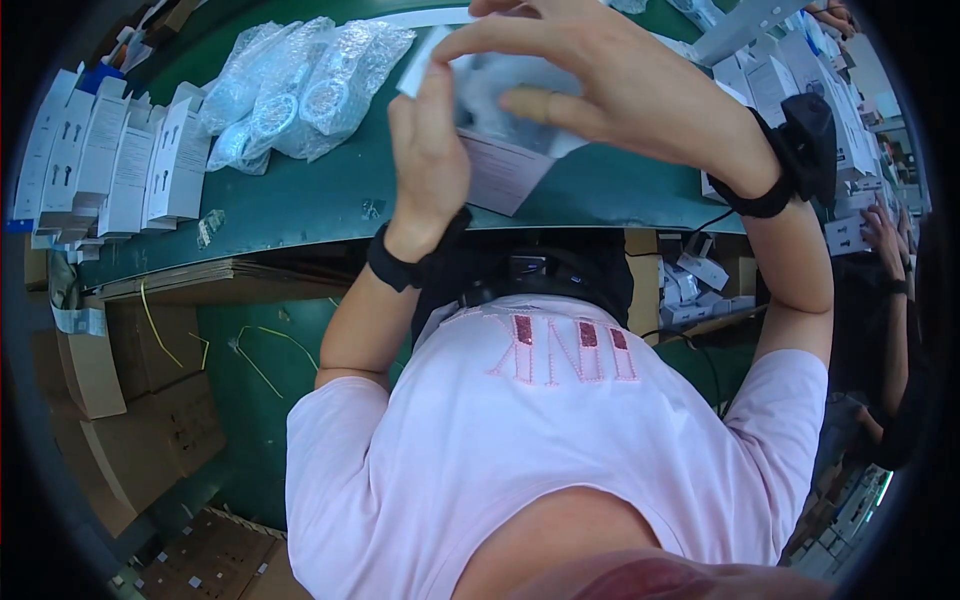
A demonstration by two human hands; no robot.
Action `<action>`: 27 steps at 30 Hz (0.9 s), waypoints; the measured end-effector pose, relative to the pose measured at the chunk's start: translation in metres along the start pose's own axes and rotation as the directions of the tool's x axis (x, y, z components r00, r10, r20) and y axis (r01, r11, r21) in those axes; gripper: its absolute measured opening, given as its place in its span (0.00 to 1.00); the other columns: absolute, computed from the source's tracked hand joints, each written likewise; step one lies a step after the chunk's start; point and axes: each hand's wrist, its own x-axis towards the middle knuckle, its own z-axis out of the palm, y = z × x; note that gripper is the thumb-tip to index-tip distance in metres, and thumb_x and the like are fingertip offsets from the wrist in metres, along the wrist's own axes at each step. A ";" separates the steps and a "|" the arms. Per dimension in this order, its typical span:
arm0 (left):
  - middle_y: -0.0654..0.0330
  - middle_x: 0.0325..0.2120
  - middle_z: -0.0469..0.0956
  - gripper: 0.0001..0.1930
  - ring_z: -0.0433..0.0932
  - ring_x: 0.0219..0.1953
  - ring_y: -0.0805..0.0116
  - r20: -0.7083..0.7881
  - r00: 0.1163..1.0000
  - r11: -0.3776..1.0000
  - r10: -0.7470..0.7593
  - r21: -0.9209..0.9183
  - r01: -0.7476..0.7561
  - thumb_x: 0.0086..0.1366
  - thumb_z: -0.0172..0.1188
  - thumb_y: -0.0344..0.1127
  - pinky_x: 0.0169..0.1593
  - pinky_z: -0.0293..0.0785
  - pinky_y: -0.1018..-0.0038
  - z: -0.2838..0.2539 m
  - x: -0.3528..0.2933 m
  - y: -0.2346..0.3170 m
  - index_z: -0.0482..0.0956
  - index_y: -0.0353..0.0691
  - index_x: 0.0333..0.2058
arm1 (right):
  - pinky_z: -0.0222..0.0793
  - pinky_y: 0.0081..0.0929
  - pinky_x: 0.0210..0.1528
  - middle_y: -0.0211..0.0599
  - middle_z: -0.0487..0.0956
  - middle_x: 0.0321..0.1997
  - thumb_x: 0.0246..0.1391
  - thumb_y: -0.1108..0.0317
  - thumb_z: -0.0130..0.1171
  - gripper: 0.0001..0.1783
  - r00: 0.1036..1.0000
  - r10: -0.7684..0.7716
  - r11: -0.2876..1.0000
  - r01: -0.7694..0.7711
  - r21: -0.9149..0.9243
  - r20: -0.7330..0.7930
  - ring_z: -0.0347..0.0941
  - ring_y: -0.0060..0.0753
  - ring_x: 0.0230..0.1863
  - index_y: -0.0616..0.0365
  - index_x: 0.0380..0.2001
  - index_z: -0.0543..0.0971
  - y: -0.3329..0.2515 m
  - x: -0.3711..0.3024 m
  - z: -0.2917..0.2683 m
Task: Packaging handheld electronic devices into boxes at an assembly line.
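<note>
White box (505, 172), cloudy plastic (485, 90) inside, left hand (432, 150) alongside

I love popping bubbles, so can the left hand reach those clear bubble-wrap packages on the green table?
Probably yes. The packages lie just left of the left hand, with nothing visible between, but it may need to leave the white cardboard box first.

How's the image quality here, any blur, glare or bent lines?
Head view: the right hand and pale box look soft, perhaps from motion; highlights glint on the bubble-wrapped items in head view; also in head view, the green bench shows a curved front edge, and corners go black.
</note>
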 end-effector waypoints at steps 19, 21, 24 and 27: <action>0.61 0.40 0.79 0.25 0.77 0.39 0.75 0.401 0.898 0.866 -0.179 -0.370 0.338 0.59 0.65 0.28 0.42 0.73 0.79 -0.055 0.036 0.006 0.71 0.32 0.55 | 0.73 0.23 0.37 0.34 0.80 0.30 0.56 0.66 0.61 0.10 0.856 0.507 0.691 -0.333 0.642 -0.101 0.76 0.27 0.31 0.62 0.37 0.81 0.085 -0.072 -0.015; 0.62 0.39 0.79 0.22 0.76 0.37 0.76 0.373 0.914 0.904 -0.159 -0.318 0.287 0.59 0.63 0.27 0.40 0.73 0.79 -0.058 0.025 -0.009 0.72 0.33 0.54 | 0.72 0.22 0.28 0.34 0.81 0.31 0.51 0.72 0.63 0.08 0.711 0.642 0.737 -0.471 0.484 -0.287 0.74 0.22 0.25 0.66 0.34 0.82 -0.036 -0.006 -0.015; 0.62 0.35 0.80 0.18 0.76 0.34 0.77 0.261 0.928 0.748 -0.266 -0.551 0.369 0.60 0.58 0.25 0.35 0.73 0.78 -0.049 0.013 0.002 0.76 0.33 0.50 | 0.73 0.22 0.30 0.36 0.81 0.34 0.50 0.73 0.64 0.08 0.900 0.397 0.915 -0.403 -0.003 0.179 0.75 0.21 0.28 0.66 0.34 0.83 -0.049 0.046 -0.048; 0.63 0.35 0.79 0.17 0.75 0.35 0.78 0.303 0.943 0.880 -0.140 -0.398 0.258 0.63 0.57 0.28 0.37 0.71 0.81 -0.044 0.024 0.002 0.75 0.34 0.51 | 0.73 0.24 0.35 0.41 0.79 0.41 0.49 0.72 0.67 0.17 0.607 0.453 0.877 -0.172 -0.449 0.653 0.75 0.24 0.35 0.63 0.44 0.80 -0.066 0.087 -0.048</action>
